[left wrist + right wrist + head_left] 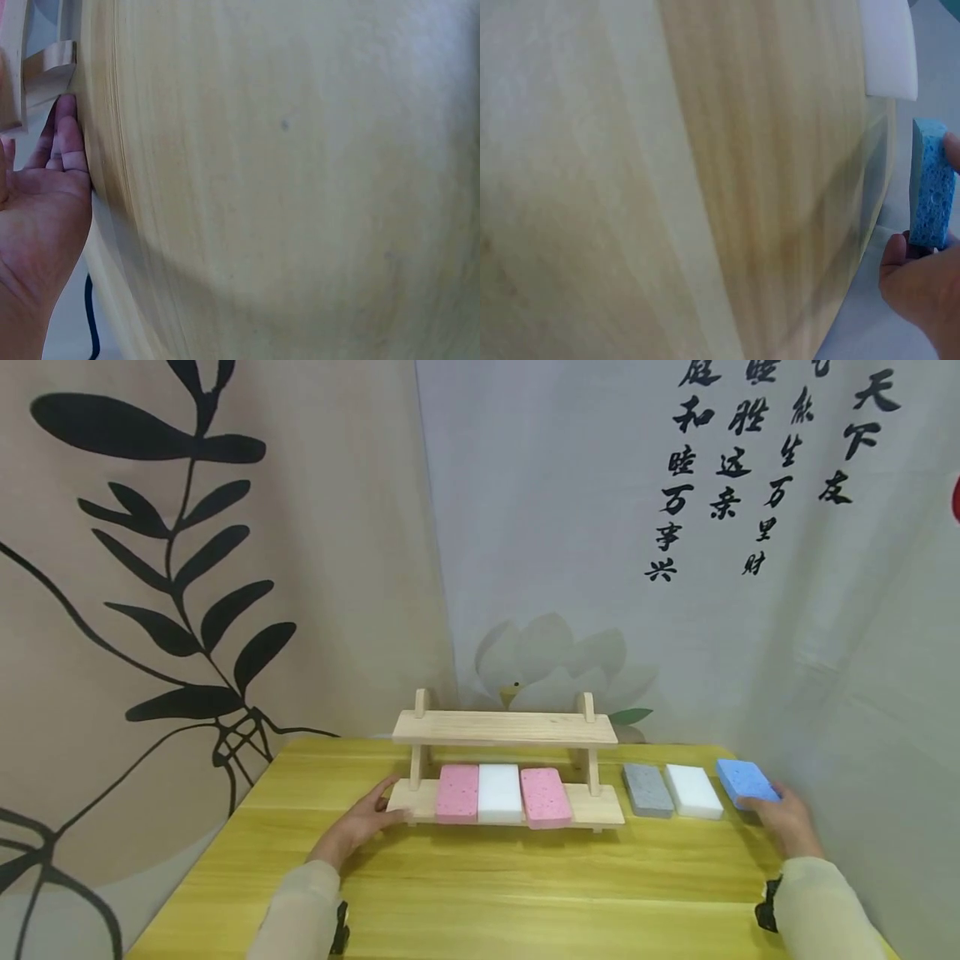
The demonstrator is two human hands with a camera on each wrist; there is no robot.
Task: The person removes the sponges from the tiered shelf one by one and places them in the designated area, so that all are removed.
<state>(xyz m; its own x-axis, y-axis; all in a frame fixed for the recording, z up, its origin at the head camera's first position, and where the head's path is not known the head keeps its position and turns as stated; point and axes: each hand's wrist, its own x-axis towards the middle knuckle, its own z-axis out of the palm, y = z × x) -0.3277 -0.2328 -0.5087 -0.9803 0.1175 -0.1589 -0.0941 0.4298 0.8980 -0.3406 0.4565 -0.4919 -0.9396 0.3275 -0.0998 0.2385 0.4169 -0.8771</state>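
Observation:
In the head view, a two-tier wooden rack point(504, 728) stands on the table. Two pink sponges point(457, 795) with a white sponge point(499, 793) between them lean on its lower shelf. My left hand point(360, 827) grips the left end of that shelf, thumb at the front; in the left wrist view its fingers point(70, 142) reach past the shelf's end. At the far right, my right hand point(786, 820) holds a blue sponge point(748, 782) by its edges. The right wrist view shows this blue sponge point(932, 184) lifted off the tabletop, between thumb and fingers.
Between the rack and my right hand, a grey sponge point(647, 791) and another white sponge point(693, 792) lie on the wooden table point(540, 893). A printed curtain point(345, 568) hangs behind the table, and pale cloth point(885, 718) borders its right side.

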